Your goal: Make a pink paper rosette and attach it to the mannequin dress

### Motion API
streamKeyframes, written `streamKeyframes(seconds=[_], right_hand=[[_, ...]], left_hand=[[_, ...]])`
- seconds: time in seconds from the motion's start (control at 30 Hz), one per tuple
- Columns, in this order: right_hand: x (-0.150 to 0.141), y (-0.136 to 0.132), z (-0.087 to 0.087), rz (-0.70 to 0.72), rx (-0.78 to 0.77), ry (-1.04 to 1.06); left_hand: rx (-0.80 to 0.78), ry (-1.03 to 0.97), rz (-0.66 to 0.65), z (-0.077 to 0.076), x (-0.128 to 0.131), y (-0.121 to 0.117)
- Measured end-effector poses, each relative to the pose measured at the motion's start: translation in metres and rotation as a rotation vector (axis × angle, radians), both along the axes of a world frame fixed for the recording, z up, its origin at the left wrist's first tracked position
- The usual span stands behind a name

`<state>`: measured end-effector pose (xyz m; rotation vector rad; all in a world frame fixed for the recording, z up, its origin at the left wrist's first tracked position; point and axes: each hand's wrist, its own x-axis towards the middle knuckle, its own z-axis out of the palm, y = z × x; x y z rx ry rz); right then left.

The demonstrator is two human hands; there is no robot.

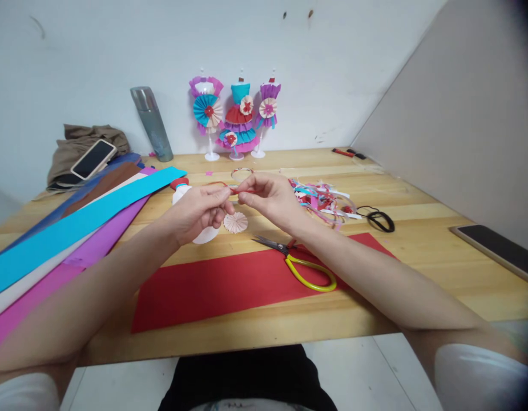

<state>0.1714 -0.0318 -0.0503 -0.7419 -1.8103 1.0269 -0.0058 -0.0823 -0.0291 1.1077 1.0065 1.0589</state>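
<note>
My left hand (201,209) and my right hand (270,197) meet above the wooden table (418,251), both pinching a thin red paper strip (224,185) between their fingertips. Just below them lies a small pale pleated paper rosette (236,222). A white glue bottle with a red cap (181,189) sits partly hidden behind my left hand. Yellow-handled scissors (304,262) rest on a red paper sheet (212,288) near my right forearm.
Long blue, white, brown and purple paper strips (75,228) lie at the left. Three paper-dressed mannequins (238,117) stand at the back beside a grey flask (152,123). A scrap pile (323,200), a black hair tie (381,220) and two phones (93,158) (499,248) are also on the table.
</note>
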Motion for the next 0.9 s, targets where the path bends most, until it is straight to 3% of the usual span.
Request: streamKeyframes(seconds=[0.17,0.6,0.73,0.9], right_hand=[[-0.001,-0.002,-0.001,0.014,0.093,-0.066],[0.005,-0.006,0.001,-0.048,0.219,-0.149],[0.008,-0.004,0.004,-0.03,0.16,-0.14],[0.005,0.002,0.002,0.041,-0.037,-0.027]], left_hand=[[-0.072,-0.142,0.128,0.002,0.0,0.004],[0.017,-0.204,0.295,-0.004,-0.011,0.013],[0.063,-0.173,0.263,-0.008,-0.014,0.015],[0.083,-0.147,0.205,-0.01,-0.009,0.012]])
